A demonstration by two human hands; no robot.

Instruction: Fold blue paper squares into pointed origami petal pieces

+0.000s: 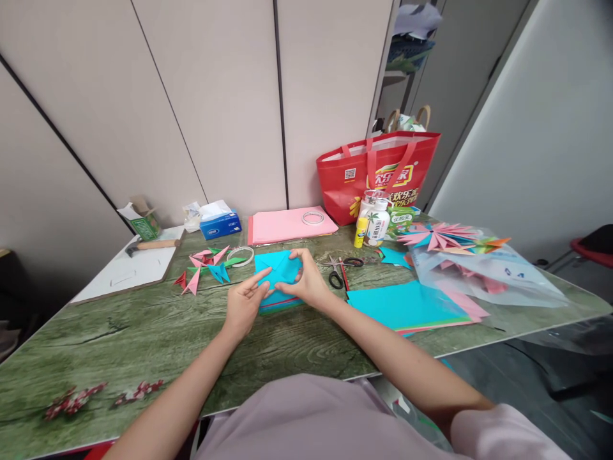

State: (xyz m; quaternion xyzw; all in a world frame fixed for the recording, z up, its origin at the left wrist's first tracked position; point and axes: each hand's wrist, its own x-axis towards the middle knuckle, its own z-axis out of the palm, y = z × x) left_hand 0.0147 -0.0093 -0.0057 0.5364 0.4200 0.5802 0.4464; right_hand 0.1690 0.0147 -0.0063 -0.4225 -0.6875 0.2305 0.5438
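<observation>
A folded sheet of blue paper (282,267) with crease lines is held between my two hands, above a small stack of coloured paper (268,303). My right hand (309,278) grips its right side, thumb at the lower edge and fingers at the upper corner. My left hand (246,303) pinches the lower left part between thumb and fingers, its index finger along the paper. Left of the hands lie folded paper pieces (204,268) in pink, red, green and blue, beside a roll of tape (241,257). Black scissors (336,275) and a red pencil (343,276) lie just right.
At the back are a tissue box (220,225), pink sheets (287,227), a red bag (335,185), a white bottle (377,223) and a yellow glue stick (361,233). On the right are blue sheets (402,305) and a plastic bag (517,281). A hammer (153,245) lies left on a white board (129,271).
</observation>
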